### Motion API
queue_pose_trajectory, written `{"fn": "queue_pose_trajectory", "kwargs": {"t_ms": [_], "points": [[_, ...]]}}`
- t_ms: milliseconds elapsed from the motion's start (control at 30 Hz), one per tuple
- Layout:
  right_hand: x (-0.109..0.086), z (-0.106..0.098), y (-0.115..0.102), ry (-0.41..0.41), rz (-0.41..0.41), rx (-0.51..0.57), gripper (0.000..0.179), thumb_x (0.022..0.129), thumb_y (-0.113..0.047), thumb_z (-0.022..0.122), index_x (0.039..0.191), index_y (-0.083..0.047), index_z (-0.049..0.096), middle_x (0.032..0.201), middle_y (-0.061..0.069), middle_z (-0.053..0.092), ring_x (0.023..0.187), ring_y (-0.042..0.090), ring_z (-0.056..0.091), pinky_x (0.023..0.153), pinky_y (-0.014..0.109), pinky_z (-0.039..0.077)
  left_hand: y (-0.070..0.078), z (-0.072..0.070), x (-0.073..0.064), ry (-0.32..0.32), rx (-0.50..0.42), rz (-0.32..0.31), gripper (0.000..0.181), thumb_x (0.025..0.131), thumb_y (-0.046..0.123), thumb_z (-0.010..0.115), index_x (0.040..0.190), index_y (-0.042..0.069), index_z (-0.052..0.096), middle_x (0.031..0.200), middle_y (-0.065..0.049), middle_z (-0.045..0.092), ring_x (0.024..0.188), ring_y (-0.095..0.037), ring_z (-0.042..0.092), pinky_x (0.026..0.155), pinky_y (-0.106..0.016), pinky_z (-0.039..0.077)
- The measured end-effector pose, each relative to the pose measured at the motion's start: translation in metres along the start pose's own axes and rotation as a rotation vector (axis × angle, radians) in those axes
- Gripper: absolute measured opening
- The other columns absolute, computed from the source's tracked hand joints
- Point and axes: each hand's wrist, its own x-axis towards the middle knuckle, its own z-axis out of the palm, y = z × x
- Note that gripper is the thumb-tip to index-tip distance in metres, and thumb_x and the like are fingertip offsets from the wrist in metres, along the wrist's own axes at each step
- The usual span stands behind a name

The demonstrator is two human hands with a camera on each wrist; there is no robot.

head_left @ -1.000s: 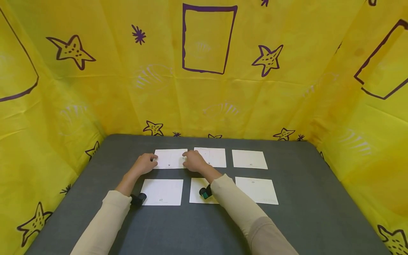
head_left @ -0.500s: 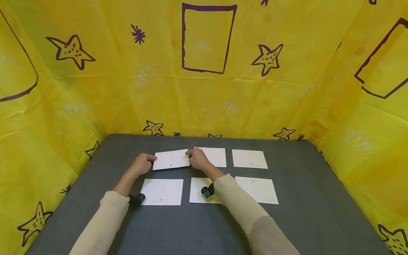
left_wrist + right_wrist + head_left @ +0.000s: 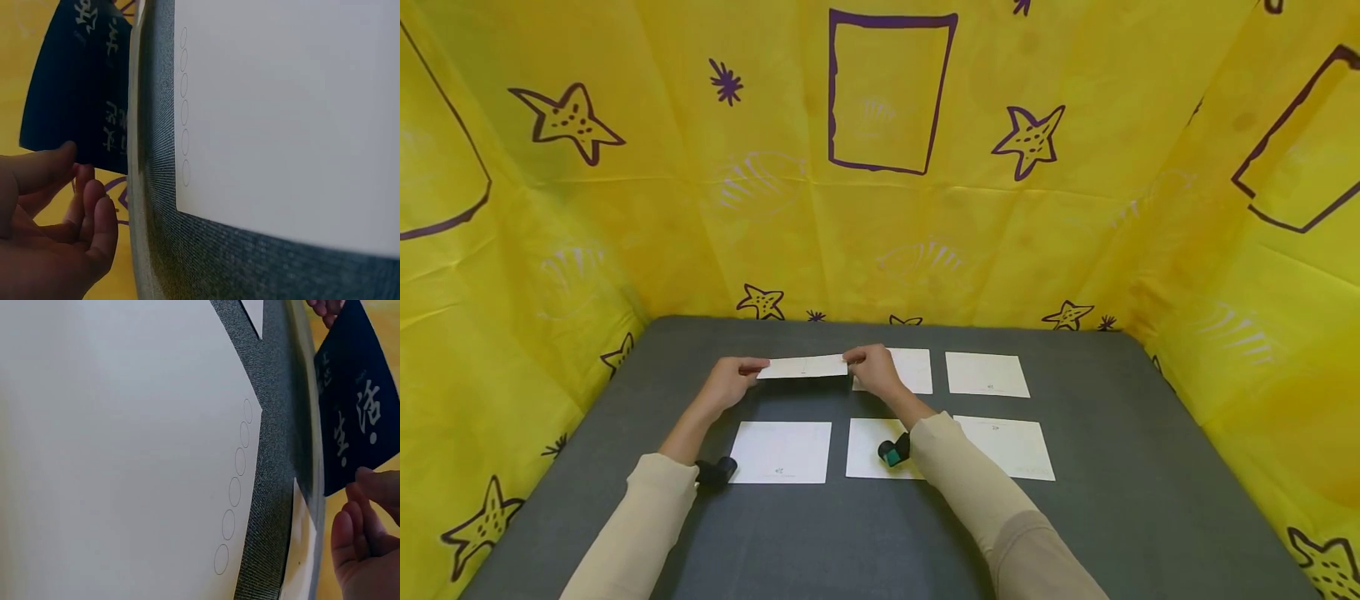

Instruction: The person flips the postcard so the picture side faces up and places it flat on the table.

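Observation:
Both hands hold one postcard (image 3: 805, 367) by its short ends, lifted off the table and tilted so its white lined side looks narrow in the head view. My left hand (image 3: 730, 383) pinches the left end between thumb and fingers; my right hand (image 3: 874, 369) pinches the right end. In the left wrist view the same postcard (image 3: 72, 94) shows a dark blue side with white writing. The right wrist view shows large white characters on that dark side, with the right thumb (image 3: 378, 484) at its lower edge.
Several other white postcards lie flat on the dark grey table (image 3: 775, 542): back middle (image 3: 912, 371), back right (image 3: 987, 375), near left postcard (image 3: 781, 452), near middle postcard (image 3: 861, 450), partly under the right wrist camera, and near right postcard (image 3: 1003, 448). Yellow patterned cloth (image 3: 880, 233) surrounds the table.
The back left postcard has been raised from the table and tipped, so its white side now looks much narrower. My right hand has shifted slightly right and up, my left slightly left.

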Motion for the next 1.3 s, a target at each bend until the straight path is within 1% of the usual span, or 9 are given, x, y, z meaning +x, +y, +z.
{"fn": "queue_pose_trajectory", "kwargs": {"t_ms": [167, 267, 400, 500, 667, 767, 900, 1100, 1300], "points": [[0.0002, -0.0013, -0.0005, 0.027, 0.033, 0.088, 0.017, 0.090, 0.000, 0.064, 0.101, -0.001, 0.076, 0.102, 0.015, 0.075, 0.095, 0.027, 0.067, 0.073, 0.026, 0.052, 0.0008, -0.0028, -0.0007, 0.015, -0.054, 0.018, 0.030, 0.099, 0.005, 0.051, 0.126, -0.005, 0.061, 0.126, -0.026, 0.062, 0.117, -0.039, 0.057, 0.100, -0.050, 0.047], [0.0004, -0.0018, -0.0016, 0.040, 0.042, 0.113, 0.015, 0.090, -0.004, 0.065, 0.100, -0.001, 0.076, 0.101, 0.014, 0.075, 0.098, 0.028, 0.067, 0.078, 0.030, 0.054, 0.0008, -0.0045, -0.0007, 0.046, -0.058, 0.038, 0.031, 0.100, 0.008, 0.050, 0.125, -0.006, 0.062, 0.122, -0.026, 0.065, 0.113, -0.037, 0.060, 0.096, -0.048, 0.049], [0.0019, -0.0017, -0.0030, 0.058, 0.061, 0.137, 0.013, 0.090, -0.006, 0.066, 0.097, -0.002, 0.076, 0.099, 0.014, 0.075, 0.096, 0.027, 0.066, 0.081, 0.033, 0.053, -0.0001, -0.0055, 0.0002, 0.097, -0.047, 0.035, 0.031, 0.101, 0.012, 0.051, 0.121, -0.006, 0.064, 0.118, -0.026, 0.066, 0.104, -0.033, 0.059, 0.086, -0.039, 0.048], [0.0032, -0.0012, -0.0038, 0.067, 0.084, 0.164, 0.013, 0.089, -0.006, 0.066, 0.096, -0.001, 0.076, 0.098, 0.014, 0.074, 0.095, 0.025, 0.064, 0.079, 0.032, 0.051, 0.0002, -0.0054, 0.0009, 0.132, -0.056, 0.010, 0.031, 0.100, 0.015, 0.053, 0.120, -0.005, 0.065, 0.116, -0.025, 0.067, 0.100, -0.030, 0.057, 0.083, -0.035, 0.047], [0.0036, -0.0004, -0.0060, 0.084, 0.117, 0.197, 0.012, 0.089, -0.008, 0.068, 0.096, -0.002, 0.076, 0.101, 0.013, 0.074, 0.091, 0.021, 0.061, 0.071, 0.025, 0.047, 0.0025, -0.0051, 0.0006, 0.201, -0.094, -0.017, 0.035, 0.099, 0.020, 0.056, 0.124, -0.004, 0.064, 0.119, -0.025, 0.066, 0.104, -0.032, 0.059, 0.085, -0.035, 0.048], [0.0035, 0.0001, -0.0074, 0.091, 0.139, 0.219, 0.013, 0.088, -0.010, 0.069, 0.096, -0.003, 0.076, 0.102, 0.013, 0.074, 0.086, 0.019, 0.058, 0.068, 0.024, 0.044, 0.0027, -0.0049, 0.0008, 0.242, -0.107, -0.016, 0.036, 0.098, 0.021, 0.058, 0.124, -0.004, 0.064, 0.120, -0.025, 0.066, 0.106, -0.033, 0.060, 0.084, -0.034, 0.048], [0.0034, 0.0006, -0.0076, 0.096, 0.165, 0.258, 0.014, 0.089, -0.013, 0.069, 0.097, -0.003, 0.076, 0.101, 0.012, 0.073, 0.084, 0.018, 0.058, 0.070, 0.025, 0.046, 0.0027, -0.0031, 0.0021, 0.277, -0.122, -0.022, 0.037, 0.097, 0.023, 0.059, 0.124, -0.002, 0.064, 0.121, -0.024, 0.065, 0.107, -0.034, 0.060, 0.086, -0.036, 0.049], [0.0043, 0.0012, -0.0077, 0.112, 0.185, 0.292, 0.014, 0.088, -0.012, 0.070, 0.095, -0.002, 0.076, 0.099, 0.013, 0.074, 0.083, 0.018, 0.060, 0.072, 0.027, 0.050, 0.0029, 0.0000, 0.0057, 0.286, -0.152, -0.066, 0.037, 0.097, 0.025, 0.059, 0.124, 0.000, 0.065, 0.124, -0.023, 0.065, 0.111, -0.036, 0.058, 0.095, -0.046, 0.048], [0.0050, 0.0040, -0.0081, 0.118, 0.187, 0.280, 0.014, 0.088, -0.011, 0.070, 0.095, -0.002, 0.076, 0.100, 0.014, 0.074, 0.085, 0.019, 0.060, 0.072, 0.025, 0.048, 0.0034, 0.0004, 0.0084, 0.252, -0.201, -0.124, 0.037, 0.098, 0.023, 0.058, 0.126, -0.002, 0.062, 0.125, -0.025, 0.062, 0.114, -0.036, 0.057, 0.099, -0.045, 0.046]]}}
